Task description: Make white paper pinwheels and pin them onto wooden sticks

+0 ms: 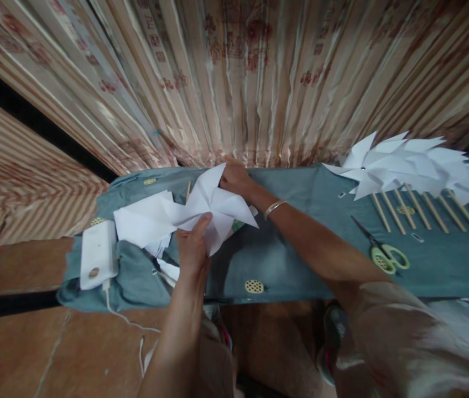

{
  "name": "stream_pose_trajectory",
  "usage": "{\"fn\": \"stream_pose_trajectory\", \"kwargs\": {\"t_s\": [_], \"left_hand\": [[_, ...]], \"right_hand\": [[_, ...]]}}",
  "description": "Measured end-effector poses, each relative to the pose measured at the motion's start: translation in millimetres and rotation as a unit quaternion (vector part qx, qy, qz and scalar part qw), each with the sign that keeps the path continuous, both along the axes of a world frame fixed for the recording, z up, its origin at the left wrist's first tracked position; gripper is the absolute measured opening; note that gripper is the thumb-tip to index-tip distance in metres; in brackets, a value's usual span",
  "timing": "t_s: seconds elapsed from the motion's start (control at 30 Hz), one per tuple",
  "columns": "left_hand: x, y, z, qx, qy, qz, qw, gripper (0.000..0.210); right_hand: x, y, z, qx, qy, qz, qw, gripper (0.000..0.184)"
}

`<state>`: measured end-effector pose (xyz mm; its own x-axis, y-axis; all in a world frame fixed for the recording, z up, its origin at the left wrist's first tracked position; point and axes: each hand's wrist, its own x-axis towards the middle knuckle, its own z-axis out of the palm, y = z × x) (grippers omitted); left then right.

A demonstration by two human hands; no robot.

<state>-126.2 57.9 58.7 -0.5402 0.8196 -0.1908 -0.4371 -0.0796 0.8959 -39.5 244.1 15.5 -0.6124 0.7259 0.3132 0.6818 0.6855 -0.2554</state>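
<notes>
A white paper pinwheel (240, 207) is tilted up over the cloth-covered table. My left hand (193, 243) grips it from the near side, with the thumb pressed on the paper close to its centre. Behind the upper right blades is my right hand (236, 179), its fingers curled and mostly hidden by the paper; what they hold does not show. Left of the pinwheel lie several white paper sheets (143, 221). A wooden stick (188, 190) pokes out behind them. Something small and green (237, 225) partly shows under the pinwheel.
At the right, several white pinwheels (408, 163) overlap in a row, with wooden sticks (436, 213) pointing toward me. Scissors (387, 258) with green handles lie below them. A white box-shaped device (98, 254) with a cable sits at the left end. A curtain (234, 83) hangs behind the table.
</notes>
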Motion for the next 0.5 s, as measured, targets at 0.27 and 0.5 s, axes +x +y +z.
{"fn": "stream_pose_trajectory", "kwargs": {"t_s": [0.27,0.5], "left_hand": [[-4.4,0.3,-1.9,0.007,0.017,0.004,1.000,0.043],[-5.5,0.1,-1.5,0.016,0.023,0.004,1.000,0.042]], "right_hand": [[7.3,-0.7,-0.4,-0.105,0.151,-0.037,0.982,0.017],[24.6,6.9,-3.7,-0.174,0.215,-0.082,0.958,0.015]]}}
